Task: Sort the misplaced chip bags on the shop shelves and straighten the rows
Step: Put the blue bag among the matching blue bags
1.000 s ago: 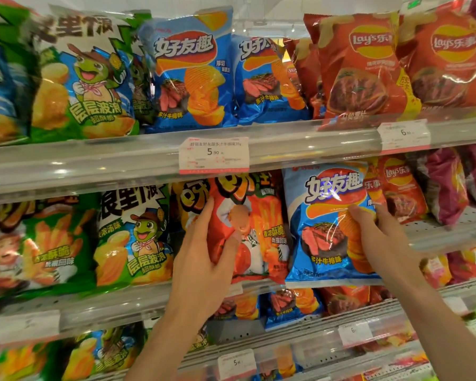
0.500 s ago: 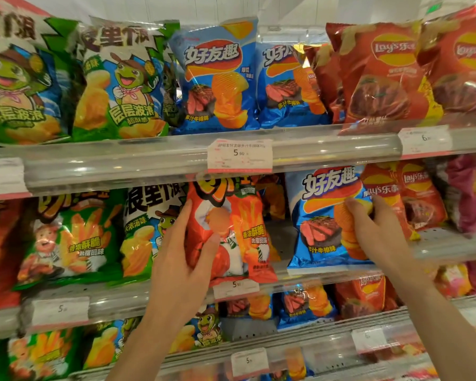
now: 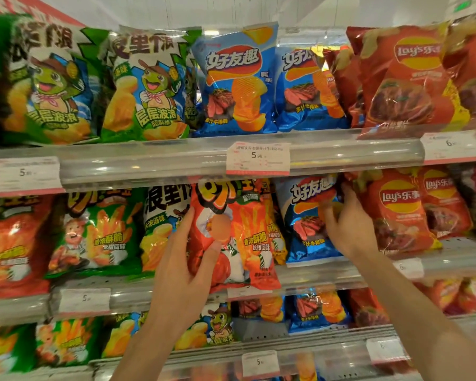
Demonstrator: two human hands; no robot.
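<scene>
Bare hands (forearms unsleeved)

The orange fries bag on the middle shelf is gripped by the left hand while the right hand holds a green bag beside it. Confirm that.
Not quite. The head view shows the right hand on a blue bag, not a green one. The left hand does grip the orange fries bag on the middle shelf.
</scene>
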